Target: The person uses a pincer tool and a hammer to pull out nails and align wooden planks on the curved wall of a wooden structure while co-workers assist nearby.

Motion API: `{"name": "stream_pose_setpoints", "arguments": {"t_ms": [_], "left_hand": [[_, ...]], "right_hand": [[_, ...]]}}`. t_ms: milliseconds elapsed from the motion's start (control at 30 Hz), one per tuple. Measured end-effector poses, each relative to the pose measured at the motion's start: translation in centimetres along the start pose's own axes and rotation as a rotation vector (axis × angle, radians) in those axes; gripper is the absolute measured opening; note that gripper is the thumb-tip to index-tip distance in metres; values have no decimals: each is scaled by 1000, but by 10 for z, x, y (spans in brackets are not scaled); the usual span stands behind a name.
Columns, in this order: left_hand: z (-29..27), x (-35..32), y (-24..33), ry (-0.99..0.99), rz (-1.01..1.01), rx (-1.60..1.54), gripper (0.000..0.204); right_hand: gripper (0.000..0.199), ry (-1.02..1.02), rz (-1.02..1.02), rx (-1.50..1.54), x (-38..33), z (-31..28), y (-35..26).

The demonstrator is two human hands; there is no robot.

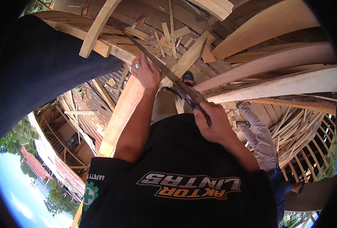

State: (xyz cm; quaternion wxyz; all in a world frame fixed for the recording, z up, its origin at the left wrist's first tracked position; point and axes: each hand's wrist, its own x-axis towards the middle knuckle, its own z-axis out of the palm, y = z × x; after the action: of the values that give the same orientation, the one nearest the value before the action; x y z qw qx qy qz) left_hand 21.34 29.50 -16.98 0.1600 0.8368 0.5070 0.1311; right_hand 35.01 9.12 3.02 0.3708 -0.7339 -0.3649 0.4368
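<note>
My right hand (214,121) is closed around the handle of a handsaw (161,66). The saw's long narrow blade slants away toward the upper left, passing close beside the fingers of my left hand (147,72). That hand, with a ring on one finger, bears down with bent fingers on a pale wooden plank (123,110). The plank runs from under the hand toward the lower left. Just beyond the fingers, a wooden beam (120,52) stretches to the upper left under the blade. Whether the teeth touch wood cannot be made out.
Offcuts (172,38) litter the board floor ahead. Large curved timbers (267,64) rise at the right, near a heap of thin wood strips (301,127). Another person (261,140) in light trousers is at the right. A dark blue surface (43,72) fills the upper left.
</note>
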Motion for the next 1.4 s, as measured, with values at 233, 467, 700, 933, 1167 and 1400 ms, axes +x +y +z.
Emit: {"name": "stream_pose_setpoints", "arguments": {"t_ms": [233,467,700,933,1167,1400], "left_hand": [[-3,-2,9,27,2,4,49],[-2,-1,5,-2,-2,-17,50],[-4,1,11,-8,-1,38,50],[0,-1,2,26,24,-3,50],[-4,0,13,-17,-7,24,50],[-1,-1,2,-6,5,6,51]], "right_hand": [[13,-70,124,57,-65,-40,-9],[19,-6,16,-8,-4,0,3],[14,-27,65,0,-59,-35,-9],[19,59,-32,20,0,9,3],[12,-27,58,-32,-71,-40,-11],[20,44,-22,42,0,0,0]]}}
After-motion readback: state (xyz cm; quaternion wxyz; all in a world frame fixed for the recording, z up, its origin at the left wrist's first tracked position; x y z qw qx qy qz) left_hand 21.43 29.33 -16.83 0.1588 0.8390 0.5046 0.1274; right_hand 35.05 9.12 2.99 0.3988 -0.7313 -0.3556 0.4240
